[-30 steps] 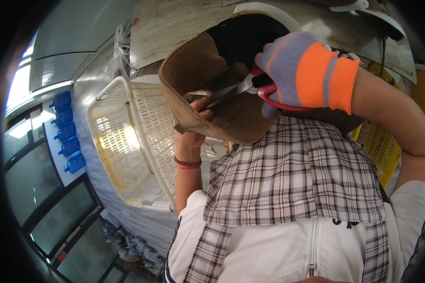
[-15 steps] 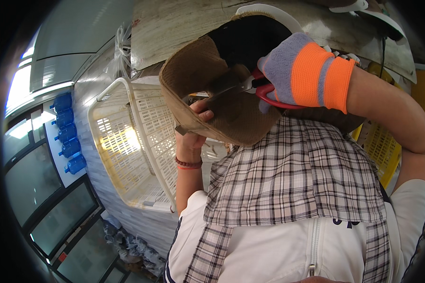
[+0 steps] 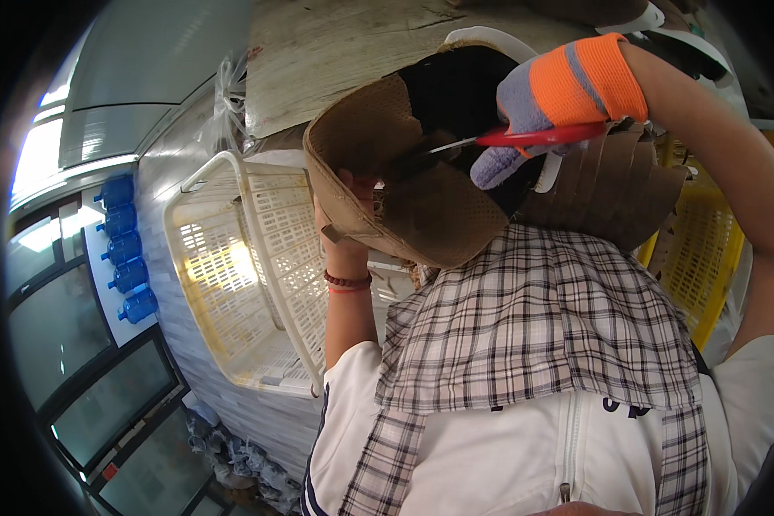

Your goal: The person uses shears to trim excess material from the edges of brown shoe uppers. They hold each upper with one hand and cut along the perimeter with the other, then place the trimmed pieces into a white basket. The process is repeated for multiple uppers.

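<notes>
A brown cap [image 3: 451, 215] with perforated fabric and a black inner panel is turned open toward me above my lap, a white curved brim [image 3: 490, 36] showing behind it. My left hand [image 3: 357, 191], bare, grips the cap's left side, with fingertips reaching inside; the cap wall hides part of it. My right hand [image 3: 529, 107] wears a purple and orange glove and is closed on red-handled scissors [image 3: 550, 136]. The blades point left into the cap, close to my left fingertips; their tips are lost in shadow.
Against the cap's right side lies a stack of brown caps [image 3: 606, 185]. A worn table [image 3: 335, 52] stretches behind, with more white brims [image 3: 692, 52] at far right. A white plastic basket [image 3: 258, 267] stands at left, a yellow basket [image 3: 705, 249] at right. Blue water jugs [image 3: 125, 245] line the far left.
My right hand has turned and risen slightly to the right, with the scissors now seen edge-on. The cap has shifted a little right and down, and my left fingers sit deeper in shadow.
</notes>
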